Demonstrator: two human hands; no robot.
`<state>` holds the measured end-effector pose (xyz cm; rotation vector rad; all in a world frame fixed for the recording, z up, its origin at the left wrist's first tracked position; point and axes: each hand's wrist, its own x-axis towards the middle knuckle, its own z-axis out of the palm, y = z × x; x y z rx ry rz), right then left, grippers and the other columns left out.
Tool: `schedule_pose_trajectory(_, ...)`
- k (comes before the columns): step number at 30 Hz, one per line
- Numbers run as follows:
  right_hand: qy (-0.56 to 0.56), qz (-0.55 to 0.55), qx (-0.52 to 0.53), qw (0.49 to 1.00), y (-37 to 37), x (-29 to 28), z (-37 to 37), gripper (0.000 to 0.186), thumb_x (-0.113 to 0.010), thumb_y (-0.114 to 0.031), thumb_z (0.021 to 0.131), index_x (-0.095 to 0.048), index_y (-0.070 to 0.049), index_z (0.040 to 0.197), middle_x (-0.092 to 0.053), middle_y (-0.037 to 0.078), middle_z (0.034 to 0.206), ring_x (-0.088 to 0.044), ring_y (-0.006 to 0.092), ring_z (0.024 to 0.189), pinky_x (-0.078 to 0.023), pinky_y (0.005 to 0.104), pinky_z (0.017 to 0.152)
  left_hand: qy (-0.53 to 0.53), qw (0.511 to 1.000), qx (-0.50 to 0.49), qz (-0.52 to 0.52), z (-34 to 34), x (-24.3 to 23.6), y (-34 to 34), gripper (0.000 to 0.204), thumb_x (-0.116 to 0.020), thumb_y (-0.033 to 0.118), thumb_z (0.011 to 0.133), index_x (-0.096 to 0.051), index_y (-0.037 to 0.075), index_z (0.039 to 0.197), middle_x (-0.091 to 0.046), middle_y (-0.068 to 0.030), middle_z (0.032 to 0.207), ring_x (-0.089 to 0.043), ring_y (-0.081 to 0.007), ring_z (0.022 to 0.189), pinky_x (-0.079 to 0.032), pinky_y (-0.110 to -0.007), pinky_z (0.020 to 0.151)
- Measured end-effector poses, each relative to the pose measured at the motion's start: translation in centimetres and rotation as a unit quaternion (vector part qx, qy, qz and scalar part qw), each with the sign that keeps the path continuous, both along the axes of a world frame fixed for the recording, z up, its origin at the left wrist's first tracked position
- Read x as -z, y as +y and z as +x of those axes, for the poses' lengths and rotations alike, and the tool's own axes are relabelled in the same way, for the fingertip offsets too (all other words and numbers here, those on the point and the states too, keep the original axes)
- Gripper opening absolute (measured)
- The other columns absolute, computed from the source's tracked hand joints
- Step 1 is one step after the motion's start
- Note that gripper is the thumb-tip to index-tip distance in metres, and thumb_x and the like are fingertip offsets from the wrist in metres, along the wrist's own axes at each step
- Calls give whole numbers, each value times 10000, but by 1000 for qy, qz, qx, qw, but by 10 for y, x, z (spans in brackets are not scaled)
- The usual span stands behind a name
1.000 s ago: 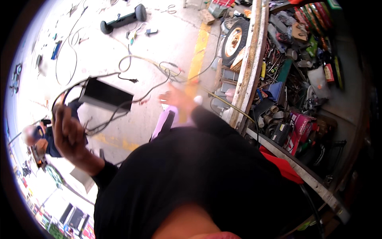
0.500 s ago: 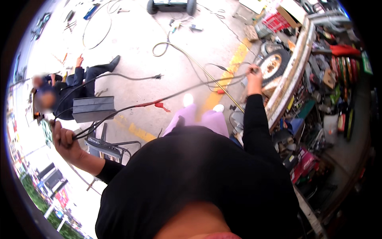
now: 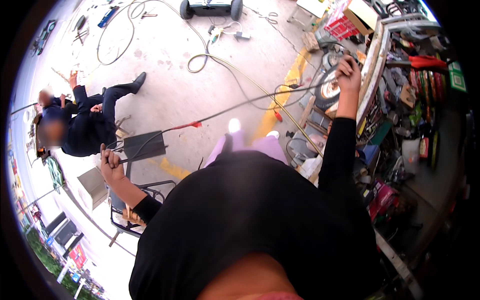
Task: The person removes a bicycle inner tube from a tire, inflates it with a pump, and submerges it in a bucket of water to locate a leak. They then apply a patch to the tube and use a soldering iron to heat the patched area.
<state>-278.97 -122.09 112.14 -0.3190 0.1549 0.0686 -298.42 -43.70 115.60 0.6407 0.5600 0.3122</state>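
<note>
A long dark cable (image 3: pixel 235 106) stretches across in front of me, between my two raised hands. Red tape (image 3: pixel 186 125) is wrapped round it nearer the left end, with a loose flap. My left hand (image 3: pixel 113 167) is closed round the cable beside a dark grey box (image 3: pixel 144 145); part of a loop shows at the fingers. Farther forward on the right, my right hand (image 3: pixel 348 74) grips the cable's other stretch, with the fingers curled. Behind that hand lies a wheel with a tyre (image 3: pixel 330 91).
Two people sit at the left, one in dark clothes (image 3: pixel 90 127). A yellow hose (image 3: pixel 240 71) and thin cords run over the floor. A wheeled machine (image 3: pixel 212 8) stands ahead. On the right, a rusty-edged bench (image 3: pixel 372 92) is heaped with tools and parts. A metal-framed chair (image 3: pixel 125 205) stands left.
My left hand has moved right and inward. My right hand has moved right and forward, still on the cable. The cable's hanging plug end no longer shows over the floor.
</note>
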Motion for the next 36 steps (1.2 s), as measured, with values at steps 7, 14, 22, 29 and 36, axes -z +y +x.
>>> schedule_pose_trajectory(7,-147,-91,-5,985,9,-83,16,374,-397,-206,1002,-415,37,1285,-398,-19,676,-267,59,459,-252,224,440,15,997,82,8,23,50,-6,299,-443,67,964,-467,-41,1241,-468,-49,739,-273,-67,435,-229,-209,399)
schedule_pose_trajectory(14,-139,-262,29,955,55,-160,16,422,-442,-273,995,-419,-20,1333,-379,-49,626,-238,30,429,-197,198,397,60,996,69,17,70,49,-60,267,-424,119,985,-491,59,1237,-475,-20,719,-268,-54,417,-213,-201,368)
schedule_pose_trajectory(22,-207,-241,-59,946,70,-178,-26,454,-379,-244,1016,-354,56,1356,-370,-10,564,-205,32,365,-191,208,348,69,989,131,5,86,35,-104,254,-395,128,998,-492,48,1219,-494,-43,751,-281,-64,420,-239,-204,380)
schedule_pose_trajectory(29,-168,-377,-149,899,131,-207,-20,463,-393,-251,1009,-429,125,1277,-369,-26,517,-213,27,347,-193,197,338,47,972,201,115,109,28,-145,280,-408,115,982,-508,0,1218,-581,-70,850,-464,-103,550,-396,-242,510)
schedule_pose_trajectory(36,-206,-373,-239,872,190,-214,8,463,-339,-264,1022,-412,94,1307,-335,-54,543,-210,19,375,-183,184,361,7,943,234,235,111,29,-145,318,-400,106,975,-512,-58,1222,-622,-166,1111,-581,-206,1006,-424,-317,910)
